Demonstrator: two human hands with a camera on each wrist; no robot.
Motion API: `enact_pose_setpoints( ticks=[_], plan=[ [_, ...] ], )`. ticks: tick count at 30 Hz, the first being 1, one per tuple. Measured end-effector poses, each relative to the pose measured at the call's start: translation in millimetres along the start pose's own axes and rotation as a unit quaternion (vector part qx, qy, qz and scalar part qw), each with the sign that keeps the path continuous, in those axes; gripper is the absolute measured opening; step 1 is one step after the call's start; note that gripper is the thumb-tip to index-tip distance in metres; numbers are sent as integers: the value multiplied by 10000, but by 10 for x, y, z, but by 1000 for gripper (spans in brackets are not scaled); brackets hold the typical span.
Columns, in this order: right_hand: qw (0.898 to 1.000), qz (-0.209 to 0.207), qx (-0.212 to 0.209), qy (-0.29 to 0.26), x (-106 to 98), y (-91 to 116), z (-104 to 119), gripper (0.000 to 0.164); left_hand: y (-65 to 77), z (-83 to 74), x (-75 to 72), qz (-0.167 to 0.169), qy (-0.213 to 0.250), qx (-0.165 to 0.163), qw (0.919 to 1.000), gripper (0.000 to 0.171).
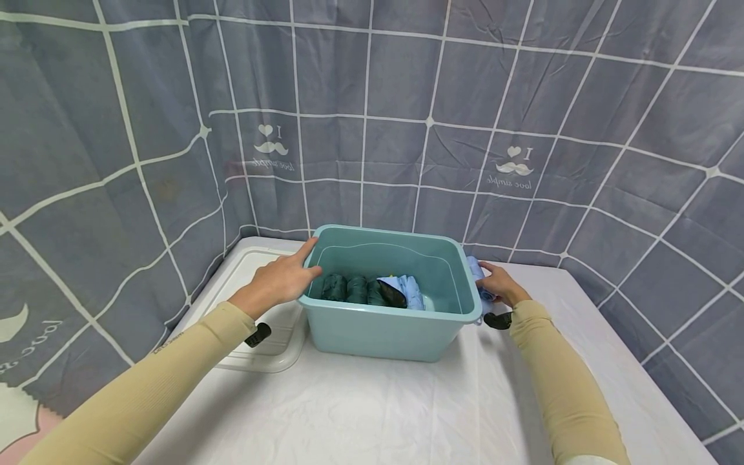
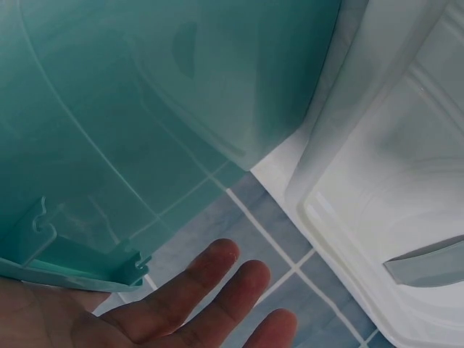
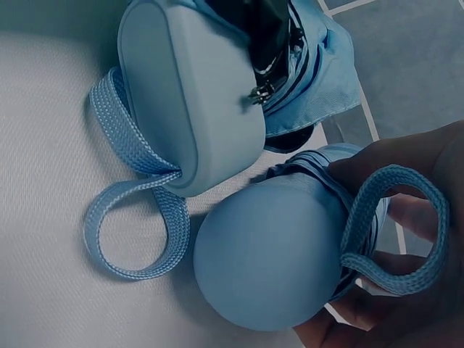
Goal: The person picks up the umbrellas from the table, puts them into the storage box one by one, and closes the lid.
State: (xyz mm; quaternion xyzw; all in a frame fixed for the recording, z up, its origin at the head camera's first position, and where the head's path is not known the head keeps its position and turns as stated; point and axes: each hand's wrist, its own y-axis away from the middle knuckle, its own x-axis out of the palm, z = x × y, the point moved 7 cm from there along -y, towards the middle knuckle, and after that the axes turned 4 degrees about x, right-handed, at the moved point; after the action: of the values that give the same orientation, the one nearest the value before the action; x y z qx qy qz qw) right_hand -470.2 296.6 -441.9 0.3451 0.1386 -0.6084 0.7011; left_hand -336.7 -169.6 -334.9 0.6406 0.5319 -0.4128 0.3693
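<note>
Outside the bin's right end, a blue round-handled umbrella sits between the thumb and fingers of your right grip, clamped around its folded fabric, round handle jutting past the thumb. Strap loops in front of your hand. Second blue umbrella, flat-ended, lies just beside it on the bench. Your left grip: fingers apart and extended, at the left rim of the teal bin. Dark green bundle inside; white lid left.
</note>
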Motion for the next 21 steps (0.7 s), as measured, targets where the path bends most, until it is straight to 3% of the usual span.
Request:
enact_pose_setpoints(
  ticks=[21],
  plan=[
    [9985, -50, 264, -474, -93, 83, -109, 83, 1, -6, -8, -6, -6, 3, 10000, 74]
  ],
)
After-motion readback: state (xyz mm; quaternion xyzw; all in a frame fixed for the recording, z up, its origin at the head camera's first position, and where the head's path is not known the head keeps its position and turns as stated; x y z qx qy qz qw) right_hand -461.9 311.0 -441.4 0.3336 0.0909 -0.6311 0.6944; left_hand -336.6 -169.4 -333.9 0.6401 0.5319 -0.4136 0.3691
